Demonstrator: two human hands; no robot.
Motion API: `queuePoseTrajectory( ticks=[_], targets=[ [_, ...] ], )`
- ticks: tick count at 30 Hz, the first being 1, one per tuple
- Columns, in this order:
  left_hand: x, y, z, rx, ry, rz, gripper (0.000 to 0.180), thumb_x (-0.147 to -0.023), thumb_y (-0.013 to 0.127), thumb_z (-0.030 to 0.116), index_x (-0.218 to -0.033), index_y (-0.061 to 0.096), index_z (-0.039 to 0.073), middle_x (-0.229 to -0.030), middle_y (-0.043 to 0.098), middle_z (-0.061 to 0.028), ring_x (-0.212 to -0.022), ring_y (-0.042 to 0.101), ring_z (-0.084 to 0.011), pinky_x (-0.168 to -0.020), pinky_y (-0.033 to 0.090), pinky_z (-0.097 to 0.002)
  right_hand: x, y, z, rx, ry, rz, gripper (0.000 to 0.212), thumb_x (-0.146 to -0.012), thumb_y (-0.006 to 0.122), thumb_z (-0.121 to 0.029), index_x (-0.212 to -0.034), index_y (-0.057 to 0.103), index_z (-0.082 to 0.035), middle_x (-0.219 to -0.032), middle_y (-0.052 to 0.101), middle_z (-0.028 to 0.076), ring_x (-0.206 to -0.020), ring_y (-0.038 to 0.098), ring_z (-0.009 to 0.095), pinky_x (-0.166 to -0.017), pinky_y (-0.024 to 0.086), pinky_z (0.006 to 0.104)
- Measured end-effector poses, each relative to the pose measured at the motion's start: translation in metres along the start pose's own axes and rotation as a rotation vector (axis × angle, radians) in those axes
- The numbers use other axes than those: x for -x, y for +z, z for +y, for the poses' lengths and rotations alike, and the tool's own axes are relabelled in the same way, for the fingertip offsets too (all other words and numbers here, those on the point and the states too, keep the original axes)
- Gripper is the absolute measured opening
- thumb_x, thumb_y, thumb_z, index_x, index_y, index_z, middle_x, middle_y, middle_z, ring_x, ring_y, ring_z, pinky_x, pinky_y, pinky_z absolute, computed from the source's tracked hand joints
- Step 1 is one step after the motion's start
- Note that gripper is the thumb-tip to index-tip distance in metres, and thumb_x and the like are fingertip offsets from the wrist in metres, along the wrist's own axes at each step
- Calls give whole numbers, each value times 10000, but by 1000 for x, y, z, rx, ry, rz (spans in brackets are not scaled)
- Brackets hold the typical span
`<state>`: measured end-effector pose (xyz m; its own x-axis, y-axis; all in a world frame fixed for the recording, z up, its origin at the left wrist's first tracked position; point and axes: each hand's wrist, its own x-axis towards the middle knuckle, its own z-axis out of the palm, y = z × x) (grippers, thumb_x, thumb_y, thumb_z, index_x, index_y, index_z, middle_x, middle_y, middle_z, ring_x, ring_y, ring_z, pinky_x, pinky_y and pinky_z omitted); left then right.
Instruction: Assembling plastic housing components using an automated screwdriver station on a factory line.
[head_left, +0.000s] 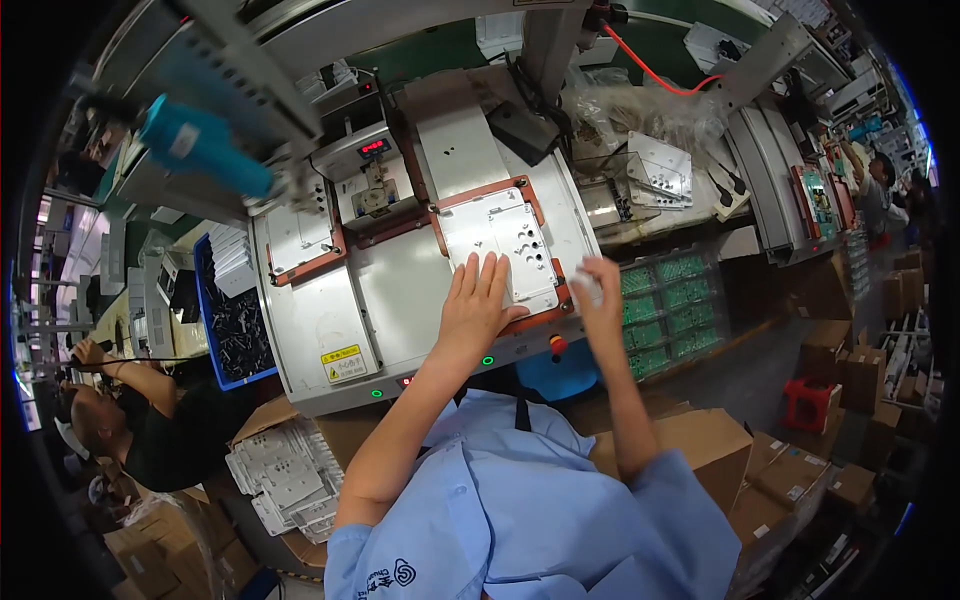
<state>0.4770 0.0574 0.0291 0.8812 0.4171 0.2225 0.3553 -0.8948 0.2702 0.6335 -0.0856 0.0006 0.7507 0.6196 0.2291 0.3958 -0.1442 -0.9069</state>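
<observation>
My left hand (476, 308) lies flat, fingers extended, on the lower left part of a white panel (484, 222) with several round holes. The panel sits in a reddish-brown fixture frame (538, 204) on a metal machine bed (395, 285). Just right of the frame, my right hand (602, 298) is raised and smeared by motion. Its fingers look bent, but whether they hold anything cannot be made out. A second white panel (302, 238) rests in a similar frame at the left of the bed.
A teal powered tool (205, 148) hangs at upper left. A red-and-yellow knob (558, 345) is on the bed's front edge. Left stands a blue bin (243, 378) of dark parts; right, trays of green boards (672, 310). A co-worker (130, 425) is at far left.
</observation>
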Motion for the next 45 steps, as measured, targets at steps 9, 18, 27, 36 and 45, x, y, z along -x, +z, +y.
queuePoseTrajectory(
  ticks=[9,18,27,36,45],
  targets=[
    [1,13,6,-53,8,45,763,-782,650,446,-1351,404,1,-1350,454,-170,-1275,394,-378,-1062,322,-455,43,9,-17,62,-11,83,186,-861,609,-28,-1038,666,-32,-1072,615,98,-1081,530,232,-954,401,333],
    [10,23,2,-48,43,160,717,-823,624,416,-1351,398,-14,-1399,386,-206,-1315,337,-402,-1101,260,-466,47,24,-21,26,16,148,168,-902,578,-50,-1057,637,-18,-1125,578,101,-1047,548,219,-907,438,316],
    [4,14,11,37,24,23,766,-750,698,425,-1323,439,-12,-1377,374,-273,-1288,324,-476,-1083,251,-515,45,21,-27,39,32,106,139,-885,617,-64,-1012,639,-12,-1088,591,92,-1031,559,194,-911,436,309],
    [22,-1,-11,261,98,14,585,-890,593,291,-1370,387,30,-1419,335,-245,-1320,322,-418,-1084,289,-461,77,29,-37,218,-126,237,293,-835,668,-62,-1101,567,8,-1027,617,104,-986,581,202,-869,446,297],
    [164,-89,-80,623,-340,27,344,-888,578,68,-1232,571,59,-1018,651,-166,-1015,620,-292,-892,473,-347,141,90,-21,109,174,-87,130,-833,689,-96,-838,589,-13,-730,616,63,-643,572,99,-616,474,245]
  ],
)
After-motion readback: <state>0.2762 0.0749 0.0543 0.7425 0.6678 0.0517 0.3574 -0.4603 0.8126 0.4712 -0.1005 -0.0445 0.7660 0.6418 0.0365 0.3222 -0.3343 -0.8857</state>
